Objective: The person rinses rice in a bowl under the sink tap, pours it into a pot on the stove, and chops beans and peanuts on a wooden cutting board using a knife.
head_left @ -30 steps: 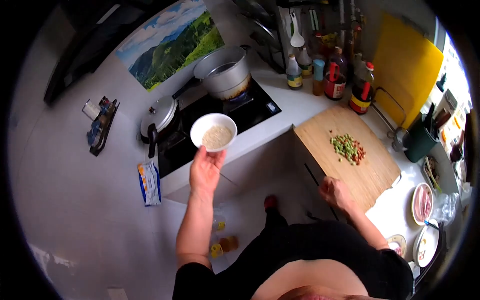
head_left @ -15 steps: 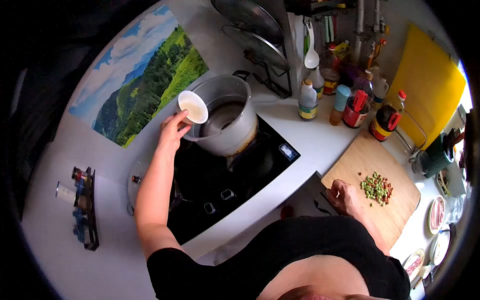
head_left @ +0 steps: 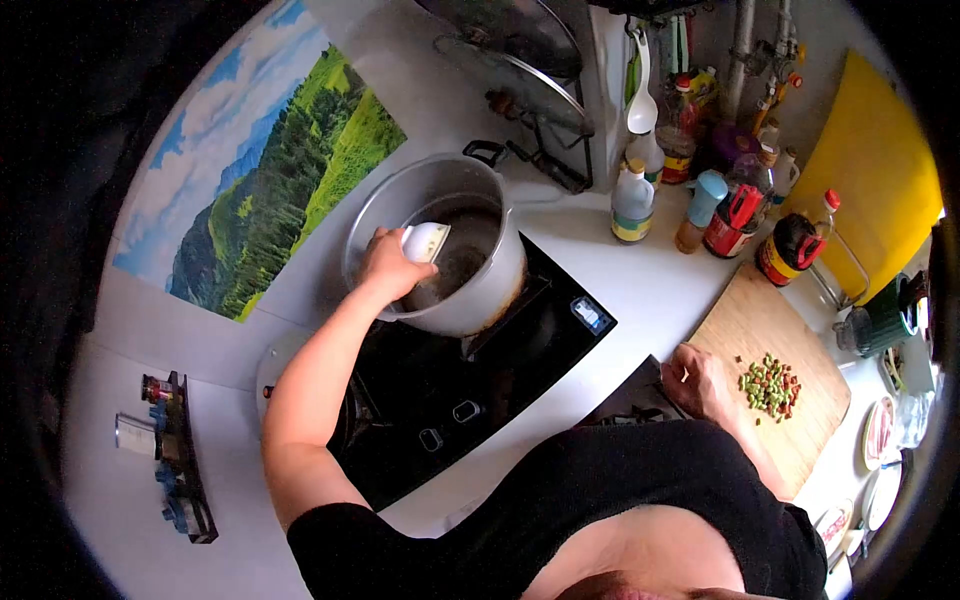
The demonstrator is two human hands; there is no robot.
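My left hand [head_left: 392, 262] is closed around a small white bowl [head_left: 412, 246]. The bowl is tipped on its side over the mouth of a large grey metal pot [head_left: 470, 312], and something pale shows at its opening. A dark, shiny bottom shows inside the pot, which stands on a black cooktop [head_left: 520, 330]. At the near left corner of a wooden cutting board [head_left: 765, 310] rests my right hand [head_left: 697, 382], its fingers curled in with nothing visible in them. Diced green and reddish-brown pieces [head_left: 770, 387] lie heaped on that board.
Several sauce bottles [head_left: 632, 205] stand along the back of the counter, with a white ladle [head_left: 642, 110] hanging above. Pot lids [head_left: 540, 85] lean in a rack behind the pot. Plates of food [head_left: 880, 435] sit at the far right. A small shelf [head_left: 185, 460] holds jars on the left wall.
My left hand has moved right and down over the pot, and the bowl has gone from slightly tilted to tipped on its side. My right hand stays curled at the board.
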